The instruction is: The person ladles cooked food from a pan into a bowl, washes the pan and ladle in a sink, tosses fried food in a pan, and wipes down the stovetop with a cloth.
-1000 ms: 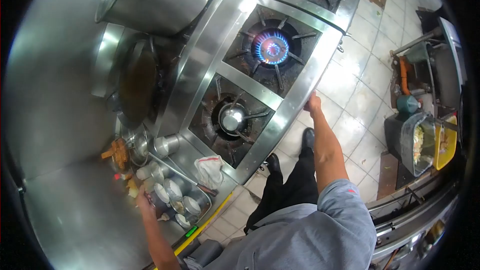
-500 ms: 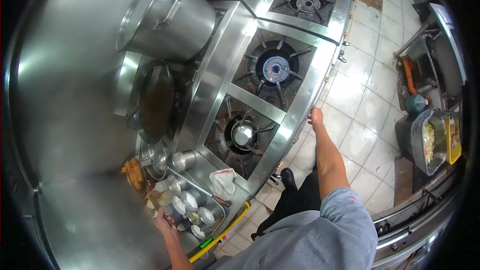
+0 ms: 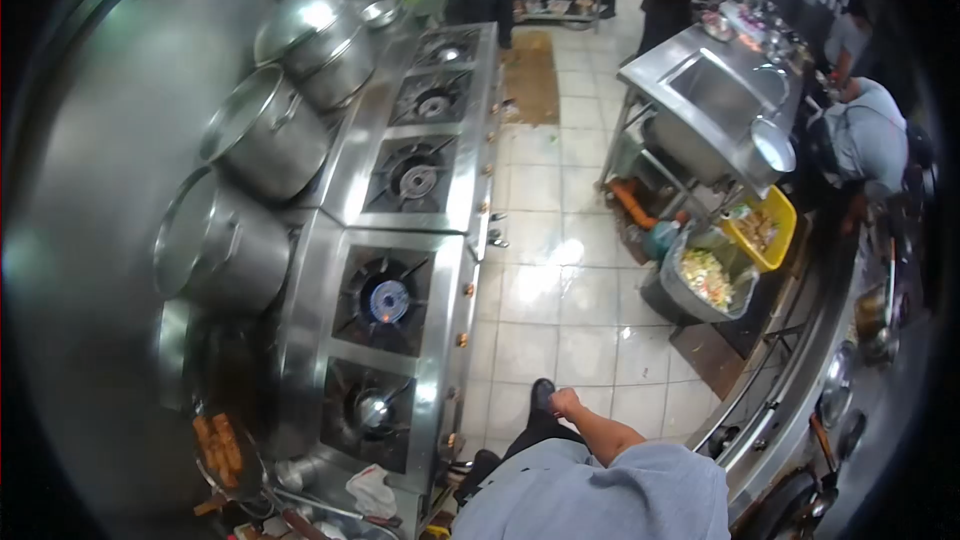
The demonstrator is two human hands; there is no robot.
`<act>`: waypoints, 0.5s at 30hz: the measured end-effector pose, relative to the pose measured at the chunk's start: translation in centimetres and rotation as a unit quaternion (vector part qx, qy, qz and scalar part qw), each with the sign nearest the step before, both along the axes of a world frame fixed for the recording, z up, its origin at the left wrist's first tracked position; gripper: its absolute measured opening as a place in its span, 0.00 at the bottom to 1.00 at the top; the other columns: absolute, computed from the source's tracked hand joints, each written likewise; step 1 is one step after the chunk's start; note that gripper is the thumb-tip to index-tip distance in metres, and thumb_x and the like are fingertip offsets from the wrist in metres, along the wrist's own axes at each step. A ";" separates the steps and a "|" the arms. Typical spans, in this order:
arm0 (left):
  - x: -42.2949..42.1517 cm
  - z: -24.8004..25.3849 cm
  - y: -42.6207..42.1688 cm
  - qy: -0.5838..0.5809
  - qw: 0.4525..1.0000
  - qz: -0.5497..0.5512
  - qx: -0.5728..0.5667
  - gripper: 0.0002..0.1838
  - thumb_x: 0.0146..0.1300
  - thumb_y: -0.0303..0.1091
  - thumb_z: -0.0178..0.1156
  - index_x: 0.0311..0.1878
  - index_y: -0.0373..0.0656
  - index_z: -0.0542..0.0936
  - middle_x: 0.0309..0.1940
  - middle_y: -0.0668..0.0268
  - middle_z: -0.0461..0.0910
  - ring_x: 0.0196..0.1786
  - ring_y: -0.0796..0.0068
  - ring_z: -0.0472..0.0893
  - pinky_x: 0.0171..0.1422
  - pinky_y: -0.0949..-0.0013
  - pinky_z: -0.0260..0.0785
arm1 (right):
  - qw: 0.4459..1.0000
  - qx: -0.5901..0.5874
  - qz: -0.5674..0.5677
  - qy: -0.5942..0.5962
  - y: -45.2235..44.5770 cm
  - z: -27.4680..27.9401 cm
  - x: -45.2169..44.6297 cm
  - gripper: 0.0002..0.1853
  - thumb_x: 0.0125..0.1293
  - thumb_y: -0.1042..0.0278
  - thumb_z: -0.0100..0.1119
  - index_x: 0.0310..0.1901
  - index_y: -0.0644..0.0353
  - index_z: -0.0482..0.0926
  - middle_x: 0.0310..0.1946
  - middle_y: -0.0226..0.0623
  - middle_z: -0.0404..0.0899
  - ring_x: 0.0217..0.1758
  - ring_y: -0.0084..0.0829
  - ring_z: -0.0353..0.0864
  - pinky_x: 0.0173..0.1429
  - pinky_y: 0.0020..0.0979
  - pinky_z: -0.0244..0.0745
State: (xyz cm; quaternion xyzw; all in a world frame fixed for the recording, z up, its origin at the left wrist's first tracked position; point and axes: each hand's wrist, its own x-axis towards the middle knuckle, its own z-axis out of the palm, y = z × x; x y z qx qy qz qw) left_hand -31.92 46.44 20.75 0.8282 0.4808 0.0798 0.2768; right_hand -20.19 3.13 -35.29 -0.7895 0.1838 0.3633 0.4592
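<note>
My right hand (image 3: 565,402) is curled into a loose fist with nothing visible in it. It hangs over the tiled floor, apart from the front of the stove (image 3: 452,340) and close to my dark shoe (image 3: 542,395). My left hand is out of view. In the lower left, long brown fried pieces (image 3: 222,452) rest in a strainer beside a metal cup (image 3: 293,475). A white cloth (image 3: 372,490) lies at the stove's near end. Blue flame burns on one burner (image 3: 389,302); the nearest burner has a shiny round metal piece (image 3: 375,410) in its middle.
Large steel pots (image 3: 225,245) line the back of the stove. Across the tiled aisle (image 3: 560,290) stand a steel sink (image 3: 715,90), a lined bin of food scraps (image 3: 705,280) and a yellow basket (image 3: 765,230). Several people work farther off, one in a grey shirt (image 3: 865,135) at right.
The view has swung up and right along the aisle. My right hand has come away from the stove's front edge and closed. My left hand, earlier among the seasoning containers, has dropped out of view.
</note>
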 end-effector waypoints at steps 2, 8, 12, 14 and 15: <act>2.2 -0.8 -4.3 0.075 0.996 -0.019 0.041 0.38 0.70 0.51 0.62 0.76 0.40 0.65 0.68 0.48 0.71 0.64 0.62 0.74 0.67 0.58 0.67 | 0.994 0.030 -0.097 0.047 -2.2 4.6 1.1 0.11 0.56 0.67 0.59 0.31 0.67 0.85 0.27 0.47 0.86 0.28 0.38 0.87 0.28 0.40 0.80; 14.1 -3.2 -11.4 0.102 0.941 -0.173 -0.273 0.39 0.69 0.57 0.61 0.75 0.43 0.66 0.72 0.48 0.67 0.70 0.59 0.72 0.74 0.57 0.61 | 0.995 0.082 -0.032 -0.045 -3.9 18.2 12.9 0.15 0.64 0.62 0.55 0.44 0.64 0.83 0.34 0.39 0.85 0.33 0.31 0.84 0.37 0.32 0.80; 24.1 -5.9 -18.2 -0.087 0.888 -0.304 -0.335 0.20 0.61 0.24 0.63 0.56 0.30 0.72 0.28 0.64 0.79 0.16 0.80 0.71 0.17 0.73 0.63 | 0.947 0.314 -0.025 -0.067 -1.6 31.2 18.7 0.19 0.76 0.52 0.54 0.53 0.61 0.81 0.41 0.30 0.83 0.42 0.24 0.81 0.44 0.31 0.79; 29.7 -4.9 -23.4 -0.088 0.852 -0.351 -0.378 0.24 0.62 0.24 0.64 0.61 0.35 0.71 0.32 0.63 0.81 0.19 0.80 0.74 0.18 0.74 0.64 | 0.915 0.398 -0.007 -0.063 -1.0 37.0 20.6 0.22 0.76 0.47 0.54 0.56 0.59 0.80 0.44 0.29 0.82 0.47 0.22 0.79 0.50 0.29 0.77; 32.2 -4.8 -25.7 -0.086 0.830 -0.366 -0.412 0.25 0.64 0.25 0.65 0.63 0.39 0.71 0.34 0.63 0.82 0.21 0.80 0.75 0.18 0.75 0.64 | 0.899 0.433 -0.024 -0.055 -0.8 39.1 21.4 0.26 0.75 0.45 0.55 0.60 0.60 0.78 0.46 0.32 0.82 0.53 0.23 0.78 0.55 0.29 0.76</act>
